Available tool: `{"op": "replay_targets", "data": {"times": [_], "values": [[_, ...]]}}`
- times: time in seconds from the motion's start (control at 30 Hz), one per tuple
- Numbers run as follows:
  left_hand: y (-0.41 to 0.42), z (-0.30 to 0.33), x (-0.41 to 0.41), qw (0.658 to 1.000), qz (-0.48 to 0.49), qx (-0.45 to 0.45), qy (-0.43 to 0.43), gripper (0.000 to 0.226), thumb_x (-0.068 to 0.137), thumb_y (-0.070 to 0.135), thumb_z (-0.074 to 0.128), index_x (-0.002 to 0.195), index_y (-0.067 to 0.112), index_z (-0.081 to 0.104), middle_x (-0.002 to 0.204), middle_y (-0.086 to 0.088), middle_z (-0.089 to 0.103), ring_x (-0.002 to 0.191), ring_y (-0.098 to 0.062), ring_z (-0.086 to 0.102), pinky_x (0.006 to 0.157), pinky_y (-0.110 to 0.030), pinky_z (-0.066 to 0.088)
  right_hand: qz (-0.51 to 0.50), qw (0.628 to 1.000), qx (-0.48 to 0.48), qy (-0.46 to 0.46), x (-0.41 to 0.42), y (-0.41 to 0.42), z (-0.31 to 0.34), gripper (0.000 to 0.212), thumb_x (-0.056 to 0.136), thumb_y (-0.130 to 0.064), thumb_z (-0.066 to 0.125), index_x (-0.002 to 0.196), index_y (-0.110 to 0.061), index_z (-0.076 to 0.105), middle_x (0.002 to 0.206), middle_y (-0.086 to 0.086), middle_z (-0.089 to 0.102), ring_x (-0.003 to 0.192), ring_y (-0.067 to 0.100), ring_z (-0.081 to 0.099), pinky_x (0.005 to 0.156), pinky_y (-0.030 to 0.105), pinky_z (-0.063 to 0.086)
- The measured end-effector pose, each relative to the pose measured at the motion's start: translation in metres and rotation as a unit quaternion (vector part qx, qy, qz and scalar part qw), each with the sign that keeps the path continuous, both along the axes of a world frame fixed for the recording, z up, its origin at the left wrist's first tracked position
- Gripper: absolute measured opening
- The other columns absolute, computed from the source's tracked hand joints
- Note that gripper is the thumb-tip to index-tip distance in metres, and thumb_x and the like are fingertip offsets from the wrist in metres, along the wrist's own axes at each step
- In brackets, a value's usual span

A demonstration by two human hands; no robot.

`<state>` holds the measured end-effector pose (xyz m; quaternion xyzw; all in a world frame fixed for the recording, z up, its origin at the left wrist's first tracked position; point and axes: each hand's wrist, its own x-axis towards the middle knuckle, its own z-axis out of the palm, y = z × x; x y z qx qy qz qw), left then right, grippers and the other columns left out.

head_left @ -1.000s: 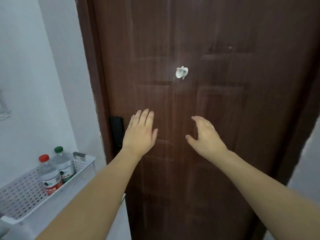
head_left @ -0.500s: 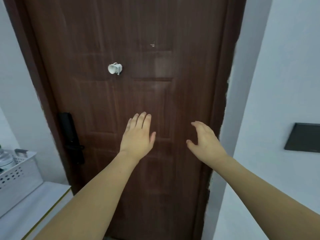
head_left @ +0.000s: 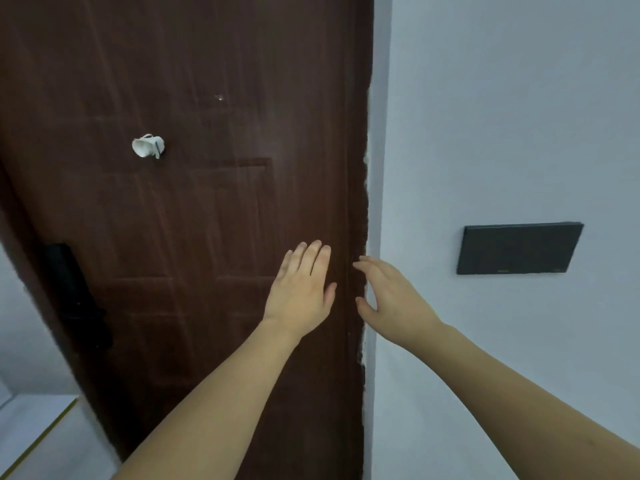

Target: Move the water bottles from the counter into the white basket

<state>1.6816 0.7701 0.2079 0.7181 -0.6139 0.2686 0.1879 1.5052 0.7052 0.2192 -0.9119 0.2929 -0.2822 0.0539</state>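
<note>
The view is swinging further to the right than it was half a second ago: the white basket and its bottles, which were showing at the lower left, are now lying outside the picture, so where the water bottles are sitting cannot be told from this moment. Only a pale corner of the table is showing at the bottom left.

Both hands are hanging in the air in front of the brown door. The left hand is reaching forward with its fingers straight and close together, its grip released and carrying nothing. The right hand is reaching just beside it, fingers loosely extended and thumb apart, its grip likewise released and holding nothing. The two hands are near each other but apart.

A small white hook is sticking out from the door at the upper left, and a black lock handle is sitting at the door's left edge. A dark rectangular panel is sitting on the pale wall to the right.
</note>
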Motion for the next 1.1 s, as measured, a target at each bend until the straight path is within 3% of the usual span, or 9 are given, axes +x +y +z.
{"op": "replay_targets", "data": {"times": [0.33, 0.6, 0.83, 1.1], "values": [[0.002, -0.006, -0.135, 0.995, 0.103, -0.011, 0.012, 0.062, 0.100, 0.038, 0.049, 0.152, 0.008, 0.034, 0.158, -0.011, 0.036, 0.147, -0.030, 0.029, 0.123, -0.045, 0.021, 0.020, 0.999, 0.039, 0.029, -0.163, -0.024, -0.025, 0.058, 0.097, -0.030, 0.054, 0.150, -0.022, 0.031, 0.159, -0.004, 0.027, 0.146, 0.015, 0.023, 0.120, 0.033, 0.021], [-0.015, -0.010, -0.238, 0.997, 0.079, -0.007, 0.008, 0.063, 0.101, 0.044, 0.045, 0.153, 0.011, 0.031, 0.159, -0.010, 0.034, 0.149, -0.030, 0.028, 0.123, -0.044, 0.020, 0.004, 0.999, 0.024, 0.022, -0.265, -0.046, -0.023, 0.058, 0.095, -0.028, 0.056, 0.148, -0.018, 0.035, 0.157, -0.001, 0.031, 0.144, 0.015, 0.024, 0.112, 0.020, 0.014], [-0.031, -0.023, -0.308, 0.998, 0.062, 0.018, 0.018, 0.063, 0.103, 0.043, 0.041, 0.155, 0.010, 0.026, 0.162, -0.010, 0.028, 0.150, -0.029, 0.022, 0.124, -0.044, 0.017, -0.036, 0.998, 0.047, 0.036, -0.347, -0.062, -0.025, 0.063, 0.093, -0.028, 0.058, 0.149, -0.015, 0.031, 0.158, 0.001, 0.028, 0.145, 0.017, 0.021, 0.115, 0.024, 0.015], [-0.047, -0.010, -0.441, 0.999, 0.037, -0.024, 0.011, 0.059, 0.096, 0.027, 0.060, 0.145, -0.002, 0.044, 0.151, -0.019, 0.045, 0.141, -0.036, 0.039, 0.118, -0.050, 0.030, -0.028, 0.999, 0.039, 0.007, -0.474, -0.092, -0.020, 0.059, 0.092, -0.025, 0.057, 0.146, -0.013, 0.036, 0.154, 0.000, 0.034, 0.141, 0.017, 0.028, 0.111, 0.023, 0.021]]}}
